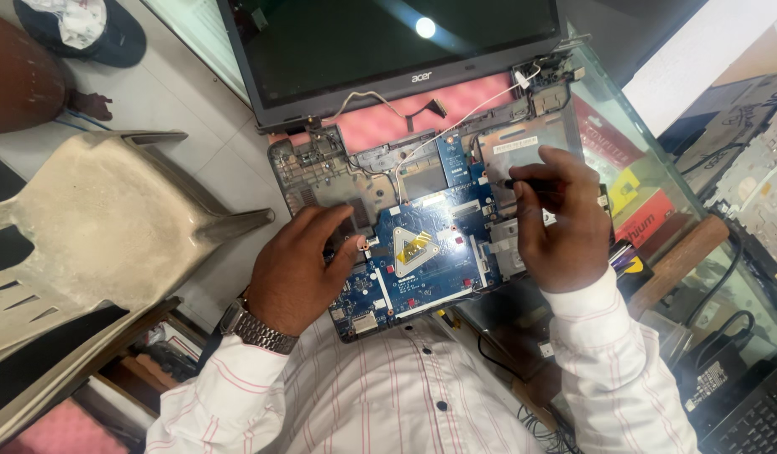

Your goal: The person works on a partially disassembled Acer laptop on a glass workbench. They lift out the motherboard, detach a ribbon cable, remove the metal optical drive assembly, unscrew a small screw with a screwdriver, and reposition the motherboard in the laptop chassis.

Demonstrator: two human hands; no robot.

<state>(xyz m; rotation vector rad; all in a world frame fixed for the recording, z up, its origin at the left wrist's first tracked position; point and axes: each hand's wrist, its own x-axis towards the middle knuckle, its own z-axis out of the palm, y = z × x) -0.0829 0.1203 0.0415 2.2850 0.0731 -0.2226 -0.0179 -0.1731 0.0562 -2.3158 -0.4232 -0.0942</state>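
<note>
Both your hands work the opened laptop [321, 168]: left hand [300, 269] fingertips press the still-seated board [422, 261], right hand [561, 214] pinches a screwdriver [523, 182].

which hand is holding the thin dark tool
The right hand, pinching the thin dark tool. The left hand holds nothing; its fingers rest on the blue circuit board.

Single head-worn view, steep downward look, close over the opened laptop [422, 168] at frame centre. Wearer's shirt front fills the lower edge; plastic chair [94, 227] left, floor upper left.
</note>
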